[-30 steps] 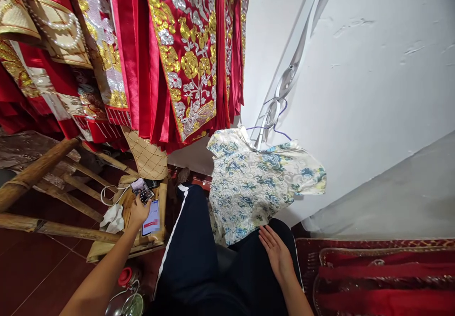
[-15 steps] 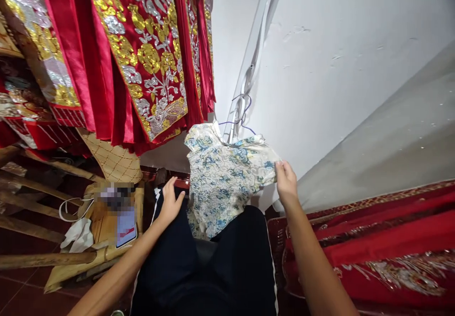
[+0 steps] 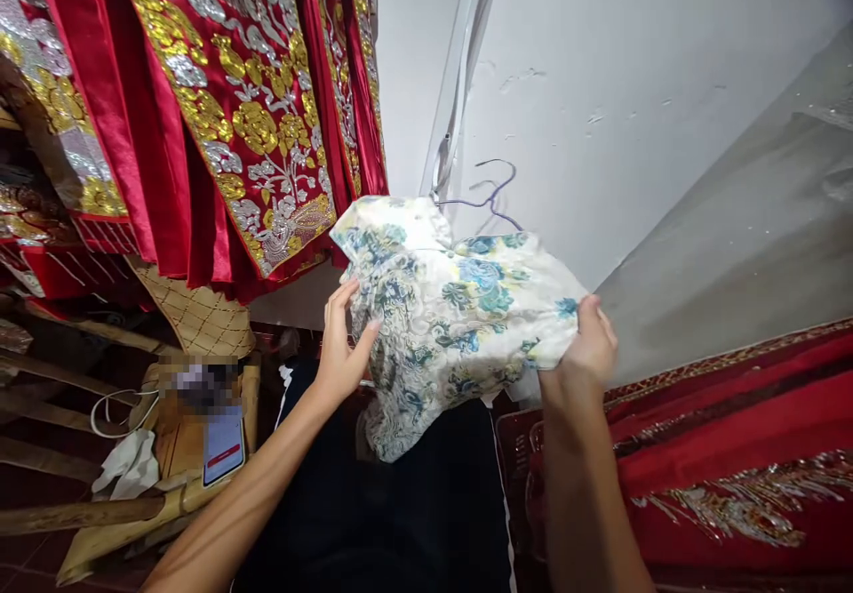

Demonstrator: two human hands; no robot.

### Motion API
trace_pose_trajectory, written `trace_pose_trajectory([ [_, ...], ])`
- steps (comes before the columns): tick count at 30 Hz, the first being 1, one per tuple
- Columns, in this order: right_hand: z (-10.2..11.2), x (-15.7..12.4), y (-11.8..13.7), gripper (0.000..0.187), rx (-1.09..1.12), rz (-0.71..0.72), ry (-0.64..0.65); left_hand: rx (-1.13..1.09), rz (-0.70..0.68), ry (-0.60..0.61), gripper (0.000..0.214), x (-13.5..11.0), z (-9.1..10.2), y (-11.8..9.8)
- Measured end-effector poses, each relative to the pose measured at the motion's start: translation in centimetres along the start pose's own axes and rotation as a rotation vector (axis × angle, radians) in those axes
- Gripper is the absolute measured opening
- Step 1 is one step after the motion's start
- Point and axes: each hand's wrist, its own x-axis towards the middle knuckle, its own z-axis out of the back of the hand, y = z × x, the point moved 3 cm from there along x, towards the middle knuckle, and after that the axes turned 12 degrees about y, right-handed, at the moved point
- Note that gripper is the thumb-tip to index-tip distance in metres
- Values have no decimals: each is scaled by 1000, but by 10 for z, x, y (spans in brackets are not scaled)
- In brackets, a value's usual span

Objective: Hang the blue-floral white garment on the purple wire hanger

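Observation:
A short-sleeved floral blouse (image 3: 426,326), white with blue, green and yellow flowers, hangs on a thin purple wire hanger (image 3: 490,200). My right hand (image 3: 590,344) is closed on the sleeve at the blouse's right side and stretches it outward. At the opposite side, my left hand (image 3: 346,344) lies against the blouse's edge, thumb and fingers spread apart. Fabric hides part of the hanger, and the lower hem hangs over my dark trousers (image 3: 400,522).
Red garments (image 3: 253,131) with gold and silver sequins hang at left. Below them, a wooden chair (image 3: 250,406) bears a phone (image 3: 225,446) and a crumpled tissue (image 3: 130,464). A white wall (image 3: 600,86) stands ahead. Red embroidered cloth (image 3: 726,477) lies at right.
The blouse has come up and closer, its right sleeve pulled further right by my right hand. My left hand has risen from near my thigh to the blouse's left edge.

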Motion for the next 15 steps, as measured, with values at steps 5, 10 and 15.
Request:
trace_pose_trajectory([
  [5,2,-82,27,27,4,119,-98,-254,-26,39,48,3,3,-45],
  [10,-46,-175,32,28,-174,236,950,-677,239,335,58,7,-4,-77],
  [15,-53,-149,29,48,-263,364,1230,-638,496,674,37,-17,31,-96],
])
